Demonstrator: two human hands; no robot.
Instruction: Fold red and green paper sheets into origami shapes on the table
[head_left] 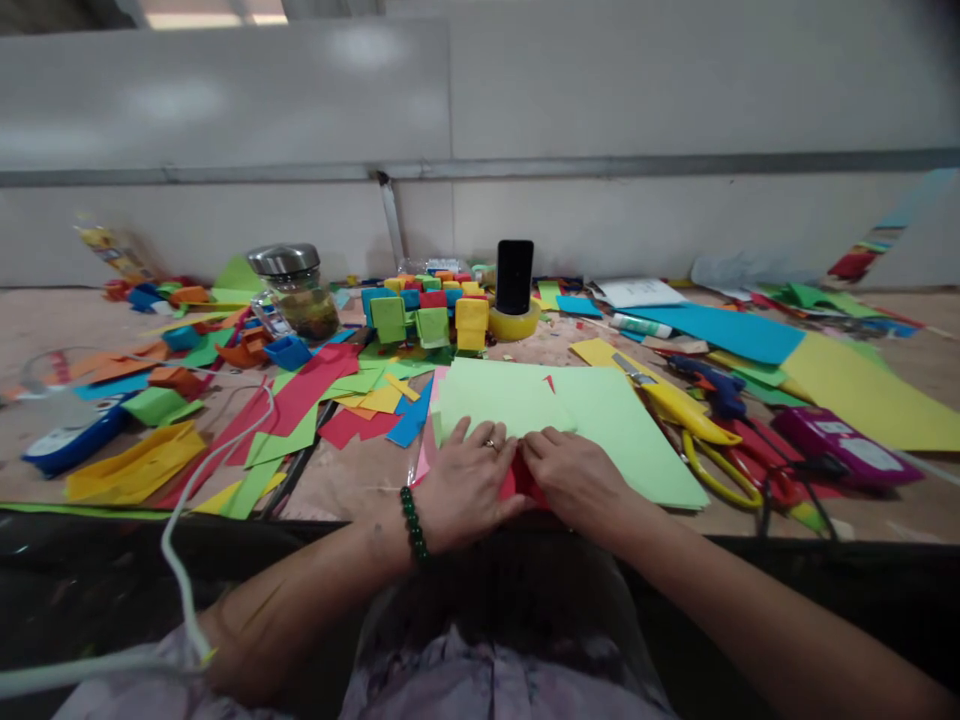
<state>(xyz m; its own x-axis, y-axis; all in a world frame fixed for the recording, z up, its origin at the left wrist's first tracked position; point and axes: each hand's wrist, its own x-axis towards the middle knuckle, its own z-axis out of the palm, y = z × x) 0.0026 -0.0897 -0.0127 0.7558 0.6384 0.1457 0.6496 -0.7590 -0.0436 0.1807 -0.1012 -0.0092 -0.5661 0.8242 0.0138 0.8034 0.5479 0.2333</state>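
Note:
Both of my hands are at a piece of red paper (515,482) on the stack of light green sheets (637,440), near the table's front edge. My left hand (469,475), with a ring and a green bead bracelet (412,522), holds the red paper down, its thumb across the near part. From the right, my right hand (574,475) has curled fingers closed on the same paper, their tips touching the left hand's. Much of the red paper is hidden under the hands. A small red scrap (549,383) lies on the green sheets above them.
Folded paper blocks (431,325) stand behind the stack, beside a phone (514,278) on a yellow tape roll (514,322). A glass jar (296,295) and paper scraps (315,390) are left. Yellow-handled scissors (686,415), a glue gun (712,385) and a purple device (844,445) lie right.

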